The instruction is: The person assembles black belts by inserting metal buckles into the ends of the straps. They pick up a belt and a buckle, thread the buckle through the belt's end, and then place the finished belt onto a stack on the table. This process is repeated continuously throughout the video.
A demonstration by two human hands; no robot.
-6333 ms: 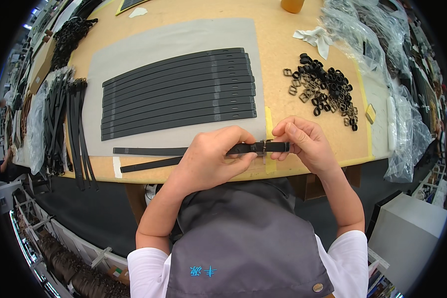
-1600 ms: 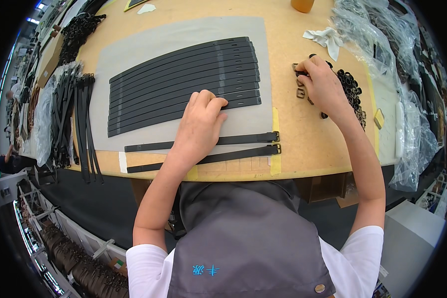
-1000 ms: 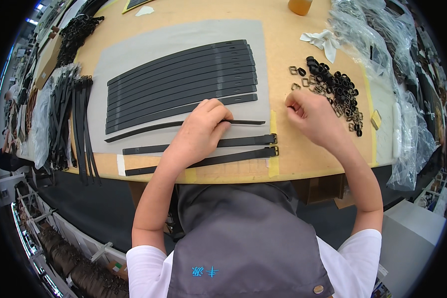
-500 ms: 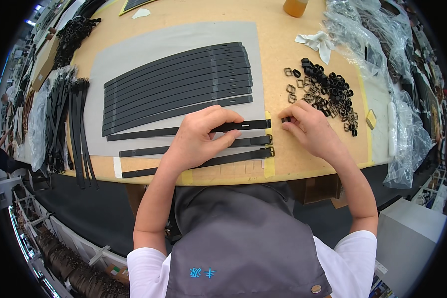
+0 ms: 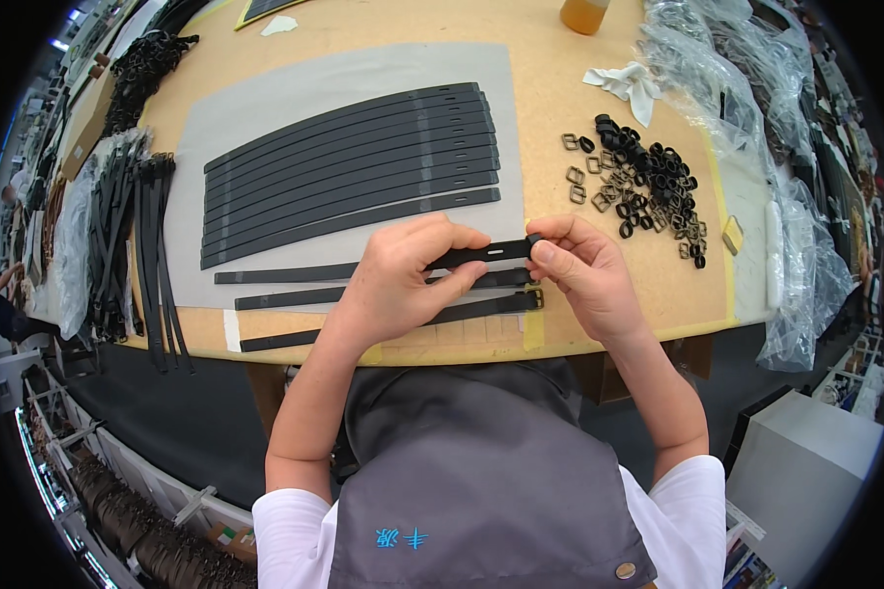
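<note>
Inwardly bent, left hand (image 5: 401,277) pinches strap (image 5: 512,251); right hand (image 5: 585,277), loop (image 5: 533,240) at tip.

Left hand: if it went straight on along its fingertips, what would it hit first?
Probably the right hand, whose thumb and fingertips are at the slotted end of the black strap that the left hand pinches. Exact depth is unclear from one view.

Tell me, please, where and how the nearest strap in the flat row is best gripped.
I would pinch the strap near its slotted right end, coming from the person's side: it lies flat, its near edge looks free there, and its far edge lies close to the next strap.
</note>
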